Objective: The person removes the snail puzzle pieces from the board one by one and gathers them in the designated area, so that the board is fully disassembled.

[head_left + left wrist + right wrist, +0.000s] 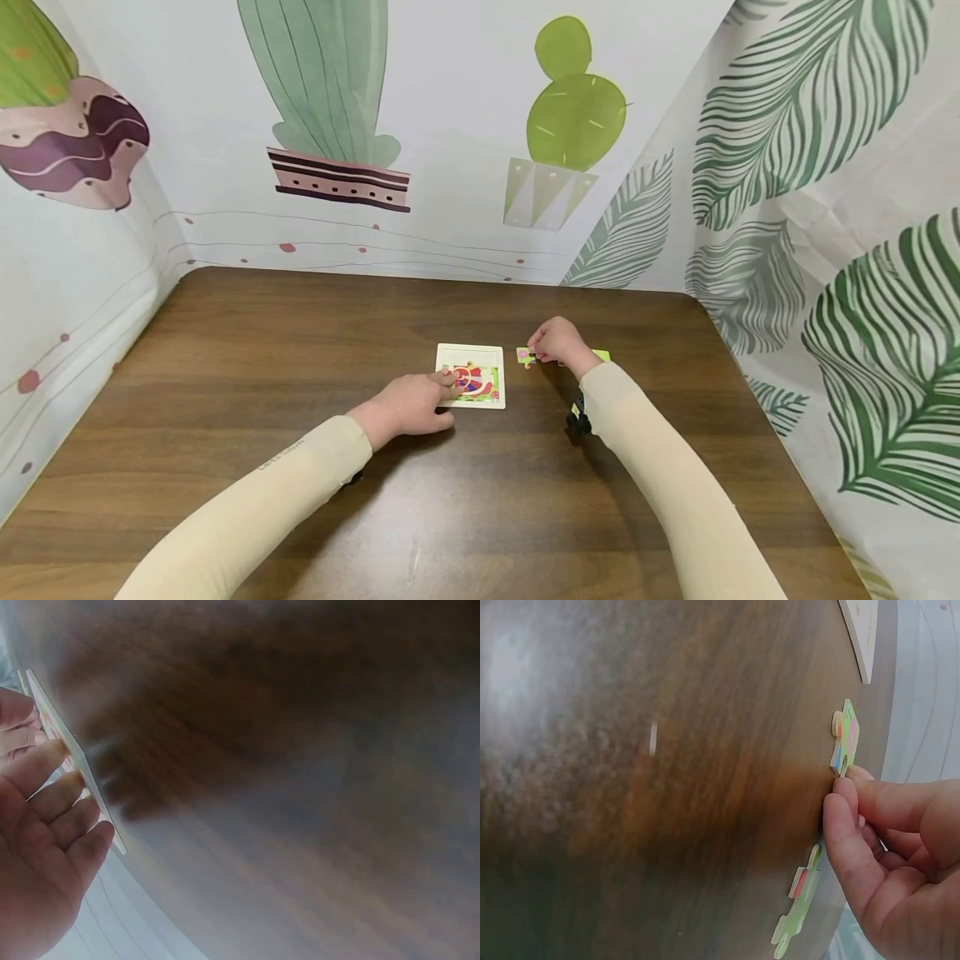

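A white-framed puzzle board (470,405) lies on the table, its lower part filled with colourful pieces and its upper strip bare. The left hand (408,404) rests on the board's left side with fingers extended; in the left wrist view this hand (45,825) touches the board's edge (97,787). To the right of the board, the right hand (561,343) pinches a green puzzle piece (524,356) between thumb and index finger. The right wrist view shows that piece (847,739) at the fingertips of the right hand (900,855), its other fingers curled.
Another green puzzle piece (801,900) lies on the table (667,825) near the right hand, partly hidden by it in the head view. Behind the table hangs a white cloth (450,125) printed with cacti and leaves. A black device (578,418) is at the right wrist.
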Motion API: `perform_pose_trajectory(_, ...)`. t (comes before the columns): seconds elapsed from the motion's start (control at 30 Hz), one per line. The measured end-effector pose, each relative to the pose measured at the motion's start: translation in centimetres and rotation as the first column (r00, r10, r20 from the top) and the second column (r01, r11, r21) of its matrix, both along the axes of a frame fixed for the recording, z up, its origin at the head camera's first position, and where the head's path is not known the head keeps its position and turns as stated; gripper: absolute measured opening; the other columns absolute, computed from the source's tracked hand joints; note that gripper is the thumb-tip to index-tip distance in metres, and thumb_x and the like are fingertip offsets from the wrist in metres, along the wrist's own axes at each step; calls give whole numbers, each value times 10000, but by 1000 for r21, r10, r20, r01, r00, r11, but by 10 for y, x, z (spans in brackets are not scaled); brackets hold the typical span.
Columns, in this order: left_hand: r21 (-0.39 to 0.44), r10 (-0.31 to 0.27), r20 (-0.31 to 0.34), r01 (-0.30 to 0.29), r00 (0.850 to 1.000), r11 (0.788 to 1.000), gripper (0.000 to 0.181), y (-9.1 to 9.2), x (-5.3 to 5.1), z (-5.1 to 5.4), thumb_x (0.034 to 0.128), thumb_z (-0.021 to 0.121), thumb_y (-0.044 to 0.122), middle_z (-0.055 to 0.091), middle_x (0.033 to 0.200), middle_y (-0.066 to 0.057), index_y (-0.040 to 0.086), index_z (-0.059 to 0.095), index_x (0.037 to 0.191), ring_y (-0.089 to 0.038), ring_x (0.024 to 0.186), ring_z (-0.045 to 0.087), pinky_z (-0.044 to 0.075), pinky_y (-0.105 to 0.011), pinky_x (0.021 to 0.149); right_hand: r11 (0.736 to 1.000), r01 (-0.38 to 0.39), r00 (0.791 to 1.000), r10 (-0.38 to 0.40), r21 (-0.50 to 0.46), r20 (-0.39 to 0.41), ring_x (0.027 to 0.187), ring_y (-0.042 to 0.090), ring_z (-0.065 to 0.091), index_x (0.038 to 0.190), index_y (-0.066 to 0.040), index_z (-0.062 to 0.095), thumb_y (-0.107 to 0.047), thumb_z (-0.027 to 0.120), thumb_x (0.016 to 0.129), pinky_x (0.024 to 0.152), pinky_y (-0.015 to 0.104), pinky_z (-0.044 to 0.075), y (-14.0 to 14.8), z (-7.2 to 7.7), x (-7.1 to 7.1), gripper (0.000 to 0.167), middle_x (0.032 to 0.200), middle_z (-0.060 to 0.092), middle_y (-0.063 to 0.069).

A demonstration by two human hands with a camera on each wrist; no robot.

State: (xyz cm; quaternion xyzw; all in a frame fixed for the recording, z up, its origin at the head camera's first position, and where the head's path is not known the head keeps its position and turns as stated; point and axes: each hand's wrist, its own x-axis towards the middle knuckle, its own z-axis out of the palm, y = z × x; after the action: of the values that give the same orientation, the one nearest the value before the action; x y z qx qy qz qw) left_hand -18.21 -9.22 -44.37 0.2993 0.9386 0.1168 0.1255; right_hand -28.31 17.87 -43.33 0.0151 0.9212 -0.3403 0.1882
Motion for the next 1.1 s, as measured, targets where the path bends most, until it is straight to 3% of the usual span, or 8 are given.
perform_pose_trajectory(0.27,-19,-33,-50,32,998,999,550,-2,2,0,885,618,284,536,1547,-125,104,638,1404,-310,1441,526,522,-475,1069,1000,8,1000,-8,-9,-2,614,34,578,1054,93,745,-23,661,948,615,166,557,1,-4,-2,178,732,674,16)
perform_pose_trajectory(0.6,-52,-75,-116,70,990,996,478,2,-1,4,894,635,261,604,1485,-130,105,691,1343,-316,1369,594,526,-459,1068,990,78,997,-75,-117,30,598,17,595,1129,101,725,-29,668,951,587,154,528,5,-6,1,228,748,688,-4)
perform_pose_trajectory(0.7,-54,-90,-151,83,984,995,463,2,-1,3,889,640,245,625,1457,-136,102,703,1325,-316,1342,614,524,-451,1074,978,114,993,-111,-172,29,637,31,617,1161,99,710,-41,661,961,614,160,539,5,-7,4,249,865,716,55)
perform_pose_trajectory(0.87,-65,-102,-195,91,975,994,453,3,-3,2,873,640,222,652,1419,-136,110,719,1305,-308,1307,637,523,-449,1073,950,148,988,-152,-276,10,821,111,674,1200,98,683,-82,664,974,835,285,626,1,-7,12,289,1140,705,198)
perform_pose_trajectory(0.97,-71,-108,-209,95,972,993,440,3,-3,2,876,640,222,665,1401,-133,111,726,1293,-301,1287,652,529,-449,1061,929,166,986,-166,-331,29,896,137,694,1215,83,667,-123,670,979,912,333,616,-3,-6,17,313,1127,701,173)
perform_pose_trajectory(1.1,-69,-118,-224,105,967,992,419,5,-4,1,886,638,222,679,1382,-129,102,734,1275,-287,1274,661,537,-439,1051,906,187,982,-183,-379,46,881,129,695,1215,80,657,-144,658,991,869,297,617,-8,-8,24,317,1024,716,113)
